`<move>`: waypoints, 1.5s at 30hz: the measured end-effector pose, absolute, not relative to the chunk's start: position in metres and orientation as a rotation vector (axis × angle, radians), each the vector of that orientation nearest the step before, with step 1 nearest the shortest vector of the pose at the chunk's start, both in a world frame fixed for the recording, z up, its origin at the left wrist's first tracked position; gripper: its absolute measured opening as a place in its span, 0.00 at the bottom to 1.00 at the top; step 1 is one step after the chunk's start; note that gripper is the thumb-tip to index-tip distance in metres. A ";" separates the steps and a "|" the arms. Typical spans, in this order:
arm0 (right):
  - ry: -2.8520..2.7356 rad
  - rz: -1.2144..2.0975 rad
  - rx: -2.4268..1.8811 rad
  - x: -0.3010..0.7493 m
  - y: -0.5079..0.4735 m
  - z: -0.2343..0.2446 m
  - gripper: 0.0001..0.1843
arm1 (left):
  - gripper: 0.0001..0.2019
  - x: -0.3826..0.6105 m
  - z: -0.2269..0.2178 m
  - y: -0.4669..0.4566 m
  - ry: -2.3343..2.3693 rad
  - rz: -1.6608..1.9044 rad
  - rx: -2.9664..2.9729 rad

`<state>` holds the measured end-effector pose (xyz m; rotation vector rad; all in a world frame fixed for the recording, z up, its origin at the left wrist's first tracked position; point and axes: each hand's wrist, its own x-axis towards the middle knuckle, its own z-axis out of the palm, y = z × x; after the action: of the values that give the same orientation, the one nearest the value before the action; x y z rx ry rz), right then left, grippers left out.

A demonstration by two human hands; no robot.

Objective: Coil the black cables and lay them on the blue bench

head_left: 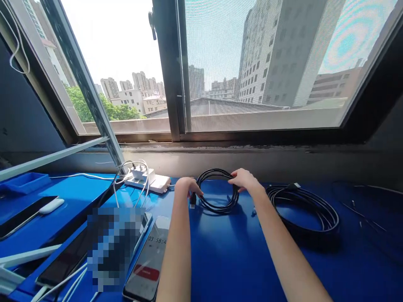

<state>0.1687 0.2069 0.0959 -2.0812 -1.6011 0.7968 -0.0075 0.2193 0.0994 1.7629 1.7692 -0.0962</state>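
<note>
A coiled black cable [217, 209] is held up between my two hands over the blue table. My left hand [189, 185] grips the loop on its left side, where a dark plug end hangs just below the fingers. On the opposite side, my right hand [246, 180] pinches the upper right of the loop between thumb and fingers. To the right lies a larger coil of black cable [327, 209] with a plug resting on top, untouched by either hand. My right forearm passes close to its left edge.
A white power strip [160, 184] with plugged-in chargers sits by the wall. Phones, one a phone with a timer [147, 256], lie at the left. A metal frame [94, 92] rises there beside a blue tray [27, 183]. Thin ties [365, 216] lie far right.
</note>
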 end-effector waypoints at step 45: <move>-1.362 0.519 -1.322 0.173 0.198 0.112 0.20 | 0.19 0.124 0.061 0.186 1.433 0.549 2.351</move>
<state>0.1732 0.1980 0.1121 -1.3220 -1.3616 0.5194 0.1238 0.1864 0.0612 2.3512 1.4335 0.5486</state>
